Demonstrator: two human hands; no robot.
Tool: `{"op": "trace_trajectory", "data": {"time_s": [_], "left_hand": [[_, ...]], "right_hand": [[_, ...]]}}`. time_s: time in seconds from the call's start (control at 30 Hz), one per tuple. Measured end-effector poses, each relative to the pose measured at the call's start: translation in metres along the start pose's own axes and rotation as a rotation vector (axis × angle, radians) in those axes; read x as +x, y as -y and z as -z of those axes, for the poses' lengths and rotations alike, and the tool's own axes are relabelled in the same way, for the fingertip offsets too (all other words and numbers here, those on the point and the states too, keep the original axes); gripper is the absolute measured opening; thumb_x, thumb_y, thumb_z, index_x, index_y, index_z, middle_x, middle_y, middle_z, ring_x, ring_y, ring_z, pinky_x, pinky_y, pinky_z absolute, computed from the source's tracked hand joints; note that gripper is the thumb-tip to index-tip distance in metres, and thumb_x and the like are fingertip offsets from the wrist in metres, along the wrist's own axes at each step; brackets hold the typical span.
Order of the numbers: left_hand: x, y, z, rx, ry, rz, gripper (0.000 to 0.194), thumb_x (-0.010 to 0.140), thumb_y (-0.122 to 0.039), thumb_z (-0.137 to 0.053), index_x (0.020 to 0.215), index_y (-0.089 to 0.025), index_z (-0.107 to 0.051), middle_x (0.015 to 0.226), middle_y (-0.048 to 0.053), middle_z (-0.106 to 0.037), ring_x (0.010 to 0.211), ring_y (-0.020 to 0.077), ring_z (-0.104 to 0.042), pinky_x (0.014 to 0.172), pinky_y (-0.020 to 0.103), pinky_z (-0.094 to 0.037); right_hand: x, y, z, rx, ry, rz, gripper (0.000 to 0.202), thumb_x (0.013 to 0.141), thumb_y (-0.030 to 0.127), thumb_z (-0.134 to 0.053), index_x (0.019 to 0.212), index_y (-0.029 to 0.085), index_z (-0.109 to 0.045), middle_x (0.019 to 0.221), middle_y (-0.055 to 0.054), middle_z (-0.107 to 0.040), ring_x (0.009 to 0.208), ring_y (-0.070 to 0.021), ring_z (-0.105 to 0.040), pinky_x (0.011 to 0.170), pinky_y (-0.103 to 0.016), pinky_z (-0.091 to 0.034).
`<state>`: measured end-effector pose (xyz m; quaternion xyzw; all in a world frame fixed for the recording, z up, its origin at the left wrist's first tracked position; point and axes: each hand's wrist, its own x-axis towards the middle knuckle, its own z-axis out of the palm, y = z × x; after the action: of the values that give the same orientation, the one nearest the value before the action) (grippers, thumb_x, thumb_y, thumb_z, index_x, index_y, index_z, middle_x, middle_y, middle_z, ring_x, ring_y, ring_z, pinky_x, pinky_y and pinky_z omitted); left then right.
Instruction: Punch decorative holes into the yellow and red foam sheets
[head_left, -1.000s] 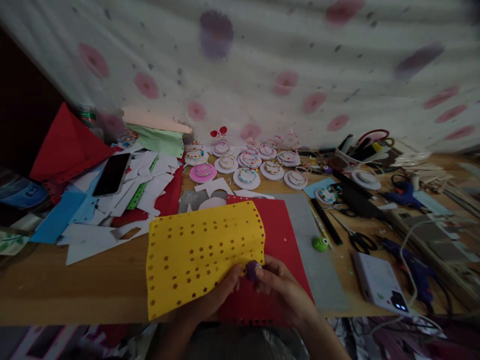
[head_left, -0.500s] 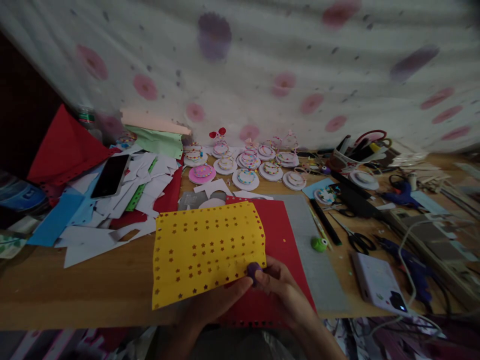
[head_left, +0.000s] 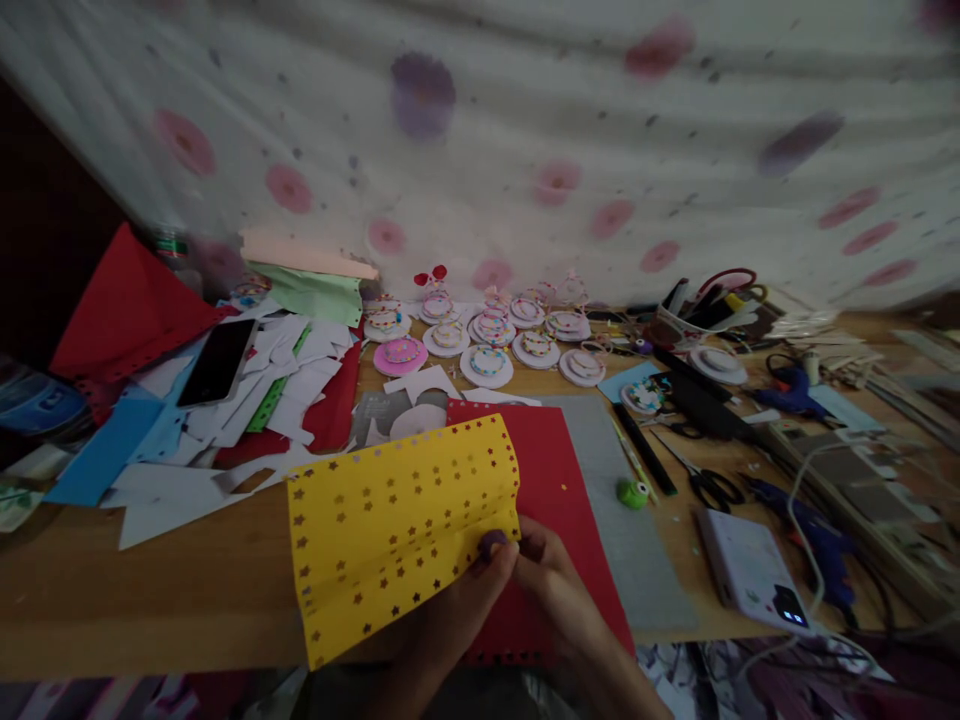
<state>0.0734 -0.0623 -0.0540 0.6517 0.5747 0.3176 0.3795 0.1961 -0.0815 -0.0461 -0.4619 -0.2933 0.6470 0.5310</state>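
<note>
Far left, you've got a folded red sheet [head_left: 131,310], then a smartphone [head_left: 217,362] lying on white paper scraps [head_left: 296,395]. Next, the yellow star-punched sheet [head_left: 405,480]: it extends left and forward of your hands, long axis roughly left to right, right end farther from you, lower right corner at your hands. Your left hand [head_left: 466,605] is closed on its lower edge, thumb up by the purple craft punch [head_left: 491,543], fingers mostly hidden. Your right hand [head_left: 555,575] meets it, curled at the punch and corner; exact finger contact can't be told. Left is nearer the sheet's middle, right nearer the corner. Red sheet [head_left: 547,460] beneath, then grey mat [head_left: 600,490], green punch [head_left: 632,494], black-handled scissors [head_left: 716,490], white power bank [head_left: 746,565].
</note>
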Motion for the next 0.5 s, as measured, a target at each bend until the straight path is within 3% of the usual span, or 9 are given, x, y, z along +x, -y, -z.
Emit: {"op": "trace_trajectory", "data": {"time_s": [0.1,0.27,0.4,0.5], "left_hand": [[0.005,0.0,-0.002,-0.112,-0.048,0.066,0.028,0.078,-0.045,-0.06,0.095,-0.027,-0.072,0.099,0.007,-0.075,0.116,0.0324,-0.059,0.11,0.053,-0.034],[0.008,0.003,-0.001,-0.436,-0.119,0.369,0.042,0.083,-0.054,-0.052,0.108,-0.023,-0.066,0.128,0.009,-0.063,0.129,0.0295,-0.048,0.113,0.05,-0.03],[0.005,0.005,-0.001,-0.473,-0.175,0.408,0.047,0.083,-0.057,-0.053,0.115,-0.024,-0.063,0.14,0.008,-0.053,0.137,0.0274,-0.036,0.117,0.047,-0.021],[0.006,0.002,0.0,-0.513,-0.193,0.474,0.049,0.08,-0.057,-0.056,0.116,-0.024,-0.062,0.14,0.008,-0.053,0.137,0.028,-0.036,0.117,0.045,-0.023]], "right_hand": [[0.004,0.008,-0.003,0.025,0.039,-0.003,0.029,0.07,0.038,-0.078,0.093,0.02,-0.074,0.09,-0.007,-0.074,0.088,-0.0252,-0.066,0.08,-0.036,-0.049],[0.005,0.017,-0.003,0.024,0.078,-0.054,0.028,0.072,0.035,-0.077,0.096,0.021,-0.072,0.094,-0.006,-0.073,0.086,-0.0206,-0.064,0.074,-0.029,-0.048],[0.0,0.014,-0.006,0.057,0.076,-0.148,0.029,0.074,0.035,-0.077,0.1,0.024,-0.071,0.099,-0.004,-0.071,0.088,-0.018,-0.062,0.069,-0.025,-0.048],[-0.002,0.011,-0.008,0.105,0.082,-0.196,0.027,0.073,0.034,-0.077,0.097,0.023,-0.072,0.101,-0.004,-0.07,0.088,-0.017,-0.062,0.07,-0.024,-0.049]]}}
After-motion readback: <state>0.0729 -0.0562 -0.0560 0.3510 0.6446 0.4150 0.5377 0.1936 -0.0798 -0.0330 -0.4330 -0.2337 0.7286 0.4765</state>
